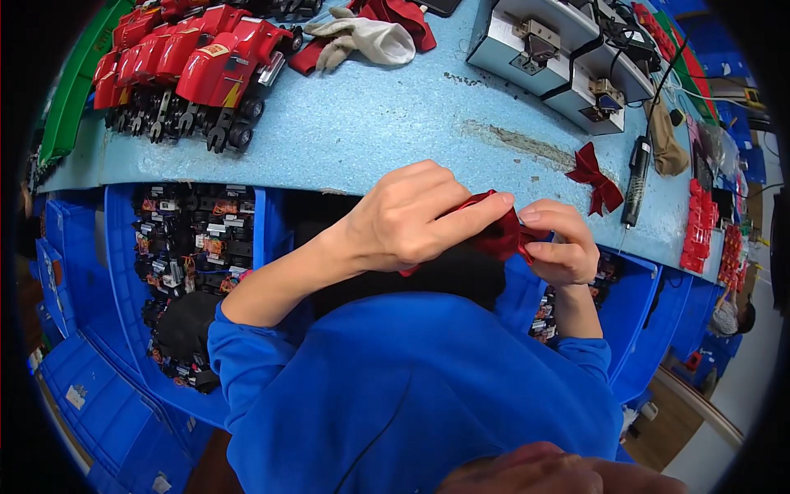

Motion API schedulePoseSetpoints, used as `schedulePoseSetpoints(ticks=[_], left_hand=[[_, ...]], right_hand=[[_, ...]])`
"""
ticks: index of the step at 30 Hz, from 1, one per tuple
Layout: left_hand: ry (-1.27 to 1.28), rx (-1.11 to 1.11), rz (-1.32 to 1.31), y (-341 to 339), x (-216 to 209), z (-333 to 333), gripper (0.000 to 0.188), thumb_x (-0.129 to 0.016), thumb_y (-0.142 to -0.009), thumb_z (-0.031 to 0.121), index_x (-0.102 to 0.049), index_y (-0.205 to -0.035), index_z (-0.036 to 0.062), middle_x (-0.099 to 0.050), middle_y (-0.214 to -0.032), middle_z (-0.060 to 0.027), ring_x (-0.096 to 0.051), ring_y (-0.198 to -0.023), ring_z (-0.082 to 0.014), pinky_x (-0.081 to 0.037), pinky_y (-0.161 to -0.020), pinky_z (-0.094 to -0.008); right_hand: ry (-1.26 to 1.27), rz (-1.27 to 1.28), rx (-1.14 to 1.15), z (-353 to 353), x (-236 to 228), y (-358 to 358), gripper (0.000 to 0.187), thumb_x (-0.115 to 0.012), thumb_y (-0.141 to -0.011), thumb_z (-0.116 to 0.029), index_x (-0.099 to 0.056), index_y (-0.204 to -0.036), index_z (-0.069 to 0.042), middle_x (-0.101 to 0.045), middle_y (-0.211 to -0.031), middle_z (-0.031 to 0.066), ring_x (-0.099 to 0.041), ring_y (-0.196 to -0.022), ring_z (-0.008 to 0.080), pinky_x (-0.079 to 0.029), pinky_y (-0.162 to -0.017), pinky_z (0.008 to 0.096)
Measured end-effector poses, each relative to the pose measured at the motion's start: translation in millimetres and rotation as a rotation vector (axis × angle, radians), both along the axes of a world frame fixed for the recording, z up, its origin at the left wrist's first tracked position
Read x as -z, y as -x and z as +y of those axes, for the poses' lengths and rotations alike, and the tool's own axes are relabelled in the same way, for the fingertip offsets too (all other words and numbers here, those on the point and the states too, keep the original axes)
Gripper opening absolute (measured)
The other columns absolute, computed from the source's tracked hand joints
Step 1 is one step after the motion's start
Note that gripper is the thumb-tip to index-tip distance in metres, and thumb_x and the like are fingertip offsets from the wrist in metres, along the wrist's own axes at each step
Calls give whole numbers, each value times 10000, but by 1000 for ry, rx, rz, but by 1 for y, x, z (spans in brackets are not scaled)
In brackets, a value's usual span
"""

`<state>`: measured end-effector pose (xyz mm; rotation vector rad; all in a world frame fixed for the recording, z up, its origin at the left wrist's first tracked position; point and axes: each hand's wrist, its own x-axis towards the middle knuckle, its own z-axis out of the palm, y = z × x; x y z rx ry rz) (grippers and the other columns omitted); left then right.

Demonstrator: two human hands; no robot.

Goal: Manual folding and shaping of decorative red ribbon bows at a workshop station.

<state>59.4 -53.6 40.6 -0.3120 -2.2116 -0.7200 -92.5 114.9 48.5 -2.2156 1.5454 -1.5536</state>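
Observation:
Just off the table's near edge, both hands are at work on a piece of dark red fabric, folded and partly hidden by the fingers. My left hand is closed on its left part, index finger stretched along the top. The thumb and fingers of my right hand pinch its right end. Whether the fabric is tied into a bow I cannot tell. A dark red fabric bow lies on the table to the right, beyond my right hand.
Red toy truck bodies stand at the far left of the blue table. A pale glove lies on red cloth. Right are grey metal fixtures and a black corded screwdriver. Blue bins of parts sit below.

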Motion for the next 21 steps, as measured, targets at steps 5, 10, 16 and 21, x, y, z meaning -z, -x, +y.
schedulePoseSetpoints(ticks=[5,10,16,21], left_hand=[[-163,23,-148,-2,-6,3,199,-636,-706,38,-624,-901,3,-554,-631,-44,-513,-530,-168,-402,-504,-269],[-1011,236,-986,-4,-23,-3,145,-575,-818,105,-599,-839,-36,-563,-630,-7,-458,-599,-21,-397,-545,-218],[-353,104,-302,0,-1,3,128,-635,-757,117,-611,-791,-4,-544,-586,-100,-517,-527,-217,-434,-558,-316],[-149,38,-141,5,11,5,110,-641,-720,89,-595,-771,4,-531,-601,-93,-516,-566,-247,-457,-654,-344]], right_hand=[[24,44,-47,-3,1,3,176,-631,-713,28,-537,-853,-23,-592,-964,185,-600,-817,307,-522,-687,404],[1,158,-125,-7,-3,6,271,-635,-703,58,-497,-922,-24,-597,-964,212,-612,-838,347,-519,-705,438],[-272,-476,-131,-9,-2,-7,271,-576,-742,128,-380,-831,-35,-595,-927,255,-611,-840,343,-498,-759,429],[-513,-1084,106,-10,-5,-16,185,-550,-834,38,-384,-817,-42,-607,-911,162,-583,-792,114,-482,-720,243]])
